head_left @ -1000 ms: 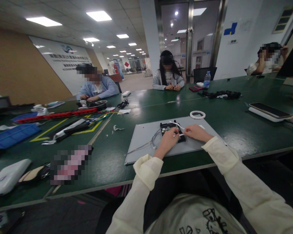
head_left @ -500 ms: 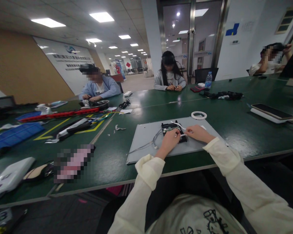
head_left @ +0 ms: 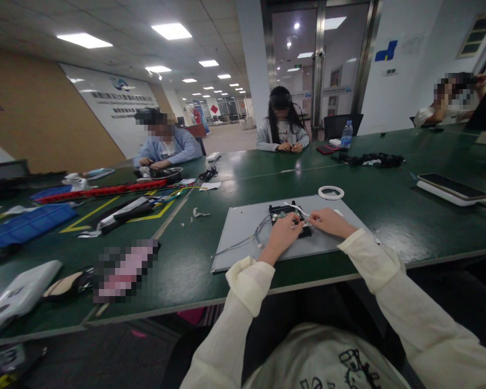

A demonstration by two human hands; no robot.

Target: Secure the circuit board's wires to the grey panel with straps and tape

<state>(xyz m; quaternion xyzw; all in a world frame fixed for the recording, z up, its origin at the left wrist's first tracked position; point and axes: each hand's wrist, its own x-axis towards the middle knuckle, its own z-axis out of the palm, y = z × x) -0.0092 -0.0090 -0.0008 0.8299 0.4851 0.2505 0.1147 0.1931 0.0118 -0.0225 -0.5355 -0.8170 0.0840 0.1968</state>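
A black device [head_left: 274, 208] with a small circuit board showing lies on a grey panel [head_left: 243, 219]. My left hand [head_left: 284, 233] rests over its near side with the fingertips pinched together; what lies between them is hidden. Just to the right, my right hand [head_left: 332, 222] has its thumb and fingers closed on a thin strip of white tape [head_left: 295, 207], which runs across the device. Thin grey cables [head_left: 260, 231] curve out from the device's left side over the panel.
A roll of white tape [head_left: 331, 193] lies at the panel's far edge. Torn white scraps [head_left: 200, 213] are left of the panel. Further left are a blue tray [head_left: 32, 222] and a white case [head_left: 22, 294]. A phone [head_left: 453, 185] sits right. Co-workers sit across the table.
My left hand's fingertips have shifted slightly right, closer to my right hand. The view has moved a little; the device and panel stay in place.
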